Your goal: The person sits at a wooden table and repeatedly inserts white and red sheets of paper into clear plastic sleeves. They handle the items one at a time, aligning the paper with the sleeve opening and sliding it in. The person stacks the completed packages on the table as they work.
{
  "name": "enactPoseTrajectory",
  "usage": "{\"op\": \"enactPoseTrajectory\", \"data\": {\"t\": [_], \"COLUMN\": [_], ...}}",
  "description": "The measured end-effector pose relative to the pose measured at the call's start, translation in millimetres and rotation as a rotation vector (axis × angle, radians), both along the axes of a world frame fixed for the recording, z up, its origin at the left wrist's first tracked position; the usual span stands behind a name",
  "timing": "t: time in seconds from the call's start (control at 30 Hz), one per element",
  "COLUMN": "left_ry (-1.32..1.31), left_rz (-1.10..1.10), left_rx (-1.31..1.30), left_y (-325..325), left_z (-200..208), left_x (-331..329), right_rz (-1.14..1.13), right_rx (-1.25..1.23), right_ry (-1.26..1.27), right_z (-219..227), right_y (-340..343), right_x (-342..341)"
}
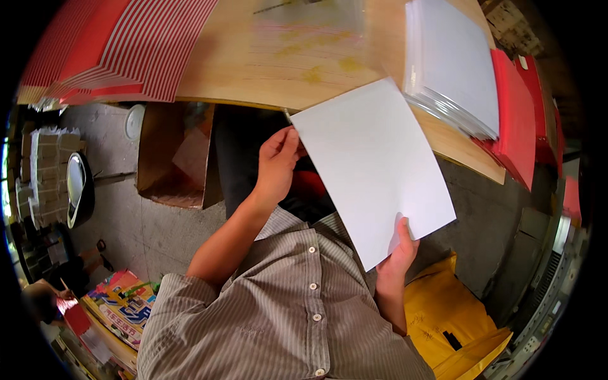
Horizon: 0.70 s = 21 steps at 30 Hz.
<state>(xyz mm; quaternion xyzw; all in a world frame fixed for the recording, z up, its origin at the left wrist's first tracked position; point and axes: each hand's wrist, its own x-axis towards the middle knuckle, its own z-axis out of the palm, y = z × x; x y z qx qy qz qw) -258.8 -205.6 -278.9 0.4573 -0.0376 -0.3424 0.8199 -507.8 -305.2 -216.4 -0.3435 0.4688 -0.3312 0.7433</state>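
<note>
A plain white sheet (373, 164) is held at a slant in front of me, its upper part overlapping the front edge of the wooden table (234, 73). My left hand (276, 163) pinches it near the upper left corner, thumb and fingers closed; some fingertips are hidden. At the lower edge, near the right corner, my right hand (398, 252) grips the sheet with the thumb lying on its face and the other fingers underneath, out of sight. Beyond it on the table, to the right, lies a thick stack of white sheets (451, 69) with clear plastic at its edges.
Red-and-white striped sheets (149, 47) lie fanned at the table's left. Red stacks (512, 120) border the white one. A cardboard box (174, 161) sits below the table, and a yellow bag (446, 310) is by my right arm. Another person (47, 297) is at the lower left.
</note>
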Motion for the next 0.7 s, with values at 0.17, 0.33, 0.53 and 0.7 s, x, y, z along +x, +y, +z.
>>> {"op": "enactPoseTrajectory", "data": {"t": [0.17, 0.33, 0.53, 0.7], "left_ry": [-0.088, -0.096, -0.064, 0.009], "left_rz": [0.082, 0.144, 0.167, 0.22], "left_rx": [-0.024, 0.004, 0.074, 0.066], "left_y": [-1, -11, -30, -42], "left_z": [-8, -13, -12, -9], "left_x": [-2, -6, -7, -11], "right_rz": [0.002, -0.001, 0.005, -0.016], "right_rx": [0.035, 0.05, 0.063, 0.109], "right_ry": [-0.005, -0.007, -0.004, -0.069], "right_z": [0, 4, 8, 15], "right_y": [1, 5, 8, 10], "right_x": [2, 6, 10, 14]}}
